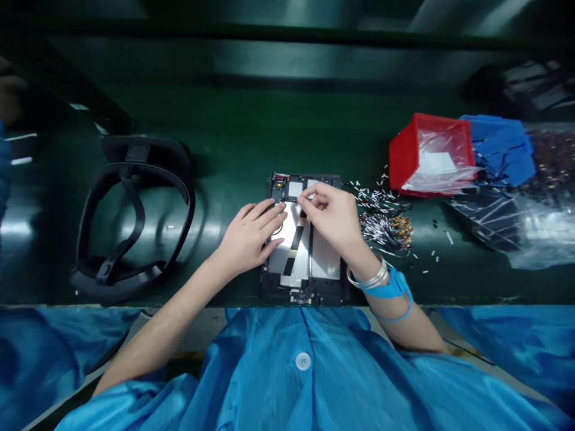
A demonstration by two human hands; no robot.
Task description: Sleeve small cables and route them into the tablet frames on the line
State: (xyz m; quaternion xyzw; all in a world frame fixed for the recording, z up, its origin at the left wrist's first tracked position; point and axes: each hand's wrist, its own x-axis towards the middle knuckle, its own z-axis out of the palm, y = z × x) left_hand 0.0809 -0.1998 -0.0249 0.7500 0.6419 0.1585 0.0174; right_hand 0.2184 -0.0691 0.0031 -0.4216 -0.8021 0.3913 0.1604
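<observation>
An opened tablet (326,257) lies in front of me near the table's front edge, with its silvery batteries and circuit boards showing. My left hand (251,235) rests on its left side, fingers stretched out and slightly apart. Over the upper middle of the tablet, my right hand (335,218) has thumb and forefinger pinched together; whatever is between them is too small to make out. A black and tan ribbon cable (296,239) runs slantwise across the batteries below that pinch. A blue strap and silver bangles circle my right wrist.
Right of the tablet lies a bundle of small cables (386,230) with white scraps around it. Behind are a red bin (402,158) holding plastic bags, a blue bin (507,146) and clear bags (539,227). A black headset (135,221) stands at left.
</observation>
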